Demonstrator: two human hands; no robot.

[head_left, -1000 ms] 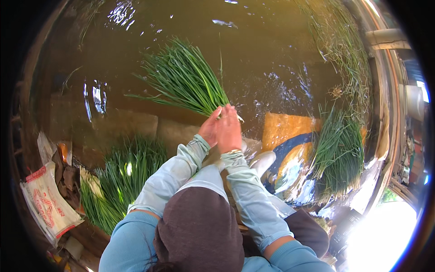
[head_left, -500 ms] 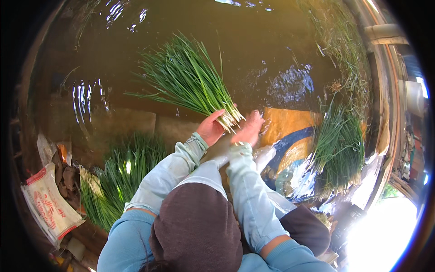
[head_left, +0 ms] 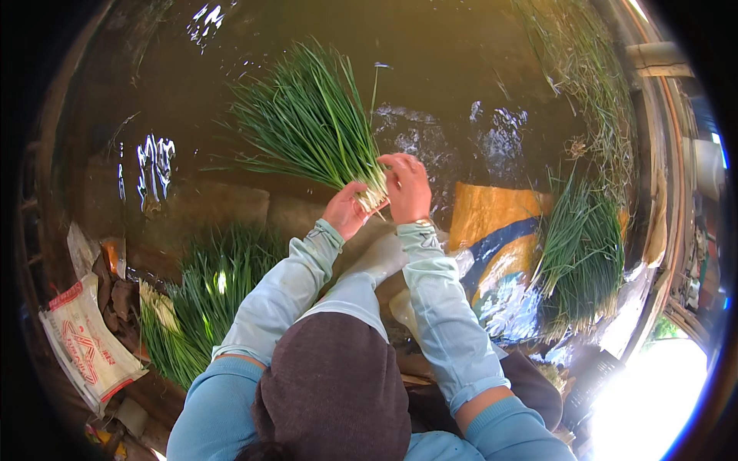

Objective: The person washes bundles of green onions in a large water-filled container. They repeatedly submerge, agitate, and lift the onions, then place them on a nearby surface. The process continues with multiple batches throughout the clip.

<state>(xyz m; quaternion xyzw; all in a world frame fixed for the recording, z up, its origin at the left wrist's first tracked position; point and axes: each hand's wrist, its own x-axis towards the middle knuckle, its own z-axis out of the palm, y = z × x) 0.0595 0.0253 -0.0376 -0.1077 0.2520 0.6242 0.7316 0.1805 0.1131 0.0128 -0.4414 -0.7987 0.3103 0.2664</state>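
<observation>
A bunch of long green garlic chives [head_left: 311,119] fans out over brown water, leaf tips pointing up and to the left, white root ends toward me. My left hand [head_left: 347,209] is closed round the white stem ends from the left and below. From the right, my right hand [head_left: 407,187] rests against the same stems just above those ends, its fingers bent round them. The thumb side of that hand and the stems inside it are partly hidden.
At lower left lie more chives [head_left: 223,296], next to a white and red printed sack [head_left: 88,346]. Another chive pile [head_left: 584,253] sits at right beside an orange and blue sheet [head_left: 492,223]. Loose grass floats along the wooden edge [head_left: 653,154] on the right.
My right hand has moved up from below the stem ends and now touches the bunch. The bunch has shifted slightly up and left in my left hand.
</observation>
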